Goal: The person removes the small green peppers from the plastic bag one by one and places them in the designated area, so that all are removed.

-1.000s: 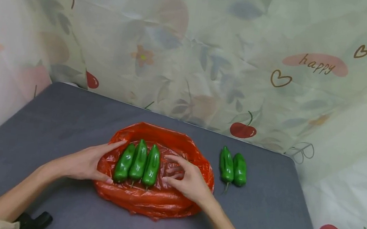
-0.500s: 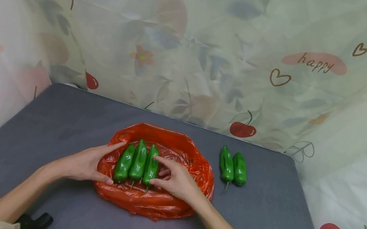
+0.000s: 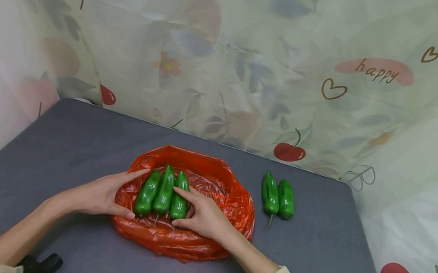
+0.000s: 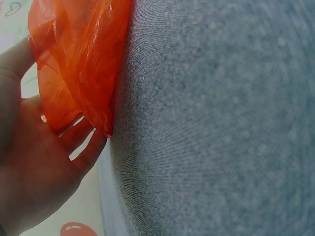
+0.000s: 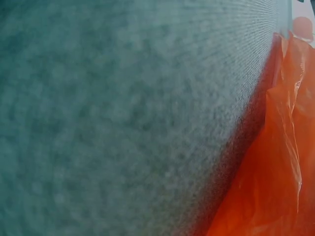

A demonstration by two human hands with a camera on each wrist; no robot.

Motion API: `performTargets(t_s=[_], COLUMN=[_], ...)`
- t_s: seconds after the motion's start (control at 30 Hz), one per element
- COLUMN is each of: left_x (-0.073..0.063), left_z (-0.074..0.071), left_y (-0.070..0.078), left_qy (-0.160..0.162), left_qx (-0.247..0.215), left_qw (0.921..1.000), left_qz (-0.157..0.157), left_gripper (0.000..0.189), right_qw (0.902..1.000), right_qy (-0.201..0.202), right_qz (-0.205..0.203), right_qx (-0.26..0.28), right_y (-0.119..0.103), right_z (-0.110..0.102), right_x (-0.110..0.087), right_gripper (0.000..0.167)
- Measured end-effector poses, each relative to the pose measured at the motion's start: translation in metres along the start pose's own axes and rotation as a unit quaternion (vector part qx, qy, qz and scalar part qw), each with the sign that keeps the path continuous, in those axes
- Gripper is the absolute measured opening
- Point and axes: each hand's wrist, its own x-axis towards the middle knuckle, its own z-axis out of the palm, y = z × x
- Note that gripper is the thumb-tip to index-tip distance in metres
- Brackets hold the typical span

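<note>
Three glossy green chili peppers stand side by side in an open red plastic bag (image 3: 232, 197): a left pepper (image 3: 148, 194), a middle pepper (image 3: 163, 193) and a right pepper (image 3: 179, 204). My left hand (image 3: 98, 194) rests spread at the bag's left side, index finger and thumb reaching over the rim; its other fingers (image 4: 88, 152) lie along the outside of the red plastic in the left wrist view. My right hand (image 3: 207, 214) reaches into the bag and curls round the right pepper, index finger across it and thumb at its lower end. Its curled fingers are partly hidden.
Two more green peppers, one with a thin stem (image 3: 270, 195) and one beside it (image 3: 286, 199), lie on the grey tabletop (image 3: 311, 257) right of the bag. A patterned curtain (image 3: 228, 64) hangs behind the table. In the right wrist view, the bag's outer side (image 5: 275, 172) rises from the cloth.
My right hand has moved left inside the bag, from beside the right pepper to round it. My left hand and the two peppers on the table stay put; the head view shifts slightly.
</note>
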Motion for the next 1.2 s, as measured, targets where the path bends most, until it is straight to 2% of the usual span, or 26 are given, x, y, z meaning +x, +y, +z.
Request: performTargets(t_s=[0.13,0.43,0.83,1.0,1.2], left_x=[0.000,0.001,-0.002,-0.002,-0.001], left_z=[0.000,-0.002,-0.001,-0.002,-0.001], left_y=[-0.001,-0.001,0.000,0.000,0.000], left_qy=[0.001,-0.001,-0.003,-0.004,-0.004], left_qx=[0.000,0.001,0.002,0.002,0.003], left_qw=[1.0000,1.0000,0.9999,0.9999,1.0000], left_qz=[0.001,-0.001,-0.011,-0.012,-0.007], left_gripper=[0.103,0.104,0.107,0.107,0.107], right_qw=[0.9997,0.9997,0.9992,0.9982,0.9940], right_qy=[0.000,0.009,0.033,0.045,0.062], right_qz=[-0.006,-0.003,0.003,-0.007,-0.018], right_qx=[-0.024,-0.023,0.025,0.040,0.088], right_y=[0.000,0.001,0.001,0.003,0.005], right_z=[0.001,0.001,-0.007,-0.012,-0.024], right_x=[0.002,0.001,-0.006,-0.009,-0.012], right_gripper=[0.080,0.076,0.076,0.077,0.081])
